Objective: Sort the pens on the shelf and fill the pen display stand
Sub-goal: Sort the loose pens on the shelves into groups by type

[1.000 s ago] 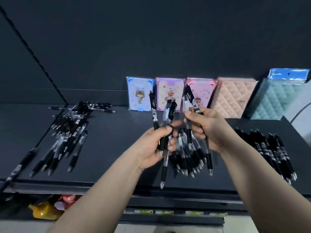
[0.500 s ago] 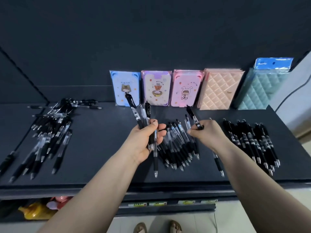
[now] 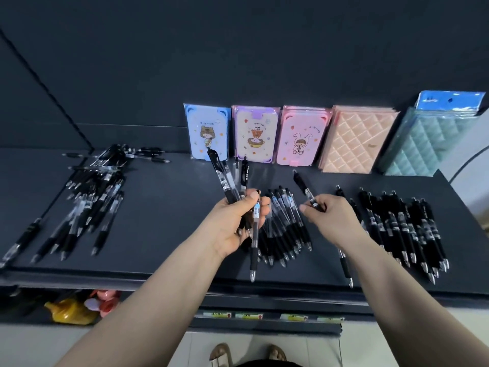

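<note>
My left hand [image 3: 238, 221] grips a bunch of black pens [image 3: 225, 178] above the dark shelf [image 3: 164, 215], their caps fanning upward and one tip hanging down. My right hand [image 3: 330, 218] pinches a single black pen [image 3: 304, 189] that slants up to the left. Between and under my hands lies a pile of clear-barrelled pens [image 3: 285, 226]. An all-black row of pens [image 3: 404, 229] lies to the right, and a loose heap of pens [image 3: 90, 197] lies at the left. No pen display stand is in view.
Cartoon notebooks [image 3: 255, 136] and quilted pink [image 3: 357, 141] and teal [image 3: 428, 144] cases lean against the back wall. A lower shelf holds yellow and pink toys [image 3: 79, 308]. Price labels [image 3: 267, 316] line the shelf edge, and my feet show below.
Both hands have come down from in front of the notebooks and moved apart. The right hand now holds only one pen, off to the right of the left hand's bunch.
</note>
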Demonstrator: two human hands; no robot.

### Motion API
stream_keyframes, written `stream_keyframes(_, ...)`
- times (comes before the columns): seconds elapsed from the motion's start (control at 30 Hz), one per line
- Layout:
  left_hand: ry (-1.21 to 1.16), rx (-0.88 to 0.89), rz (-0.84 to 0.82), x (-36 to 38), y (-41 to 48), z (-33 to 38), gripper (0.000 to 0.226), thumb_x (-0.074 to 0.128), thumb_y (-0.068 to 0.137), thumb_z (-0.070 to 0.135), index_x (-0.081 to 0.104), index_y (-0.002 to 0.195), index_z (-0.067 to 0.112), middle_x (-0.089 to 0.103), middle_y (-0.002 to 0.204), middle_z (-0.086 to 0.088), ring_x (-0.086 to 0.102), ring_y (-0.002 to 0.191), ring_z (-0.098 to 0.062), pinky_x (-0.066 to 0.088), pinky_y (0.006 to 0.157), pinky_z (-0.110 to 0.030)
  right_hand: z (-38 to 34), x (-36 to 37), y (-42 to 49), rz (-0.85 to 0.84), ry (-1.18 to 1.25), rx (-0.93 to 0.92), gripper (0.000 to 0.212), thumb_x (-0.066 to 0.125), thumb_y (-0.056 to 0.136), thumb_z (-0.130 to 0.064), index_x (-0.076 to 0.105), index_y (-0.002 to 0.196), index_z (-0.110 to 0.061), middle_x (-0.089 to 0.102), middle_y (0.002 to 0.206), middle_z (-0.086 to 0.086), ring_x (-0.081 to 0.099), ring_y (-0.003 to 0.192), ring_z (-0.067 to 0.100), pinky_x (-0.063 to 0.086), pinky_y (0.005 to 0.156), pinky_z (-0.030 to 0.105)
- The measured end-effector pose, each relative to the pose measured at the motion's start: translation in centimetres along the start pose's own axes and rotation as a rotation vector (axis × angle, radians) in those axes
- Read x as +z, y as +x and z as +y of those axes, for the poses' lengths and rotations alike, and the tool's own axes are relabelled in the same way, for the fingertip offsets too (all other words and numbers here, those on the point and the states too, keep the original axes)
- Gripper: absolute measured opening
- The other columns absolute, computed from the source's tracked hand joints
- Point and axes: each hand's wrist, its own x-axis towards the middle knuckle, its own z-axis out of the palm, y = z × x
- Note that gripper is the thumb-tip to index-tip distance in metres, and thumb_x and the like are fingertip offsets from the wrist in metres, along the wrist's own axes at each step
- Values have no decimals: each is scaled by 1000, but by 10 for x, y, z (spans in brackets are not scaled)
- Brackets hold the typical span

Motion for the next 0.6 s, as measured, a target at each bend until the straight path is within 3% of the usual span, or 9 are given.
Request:
stream_keyframes(0.1, 29, -1, -17, 6, 1, 1, 15, 59, 91, 16, 64, 101, 6, 74, 76, -3, 67, 59, -10, 55, 54, -20, -17, -9, -10, -146, 341, 11, 29, 56, 95, -29, 65, 87, -2, 40, 55, 2, 30, 42, 12, 25, 41, 21)
stream_keyframes(0.2, 40, 0, -64, 15, 3, 0, 10, 59, 91, 16, 64, 96, 8, 71, 74, -4, 64, 56, -10, 52, 49, -20, -28, -18, -17, -291, 520, 70, 32, 42, 101, -31, 67, 101, -12, 38, 54, -2, 29, 40, 10, 21, 36, 18)
stream_keyframes(0.4, 76, -21, -153, 42, 16, -10, 9, 59, 90, 16, 67, 92, 11, 69, 76, -2, 66, 63, -11, 52, 52, -22, 0, -65, -18, -187, 606, 216, 27, 40, 98, -13, 65, 104, -3, 40, 59, 4, 30, 41, 11, 18, 37, 18)
stream_keyframes(0.47, 100, -35, -169, 54, 21, -17, 9, 60, 90, 17, 68, 91, 12, 70, 75, 0, 67, 64, -10, 52, 51, -21, 15, -83, -18, -86, 489, 250, 20, 54, 92, -15, 69, 96, -3, 40, 58, 5, 31, 42, 13, 19, 38, 18)
stream_keyframes(0.6, 137, -82, -209, 77, 25, -31, 9, 61, 89, 17, 69, 90, 13, 71, 72, 1, 68, 62, -9, 53, 51, -21, 44, -104, -15, 76, -123, 279, 21, 66, 83, -26, 71, 77, -7, 45, 54, 3, 38, 47, 16, 30, 46, 23)
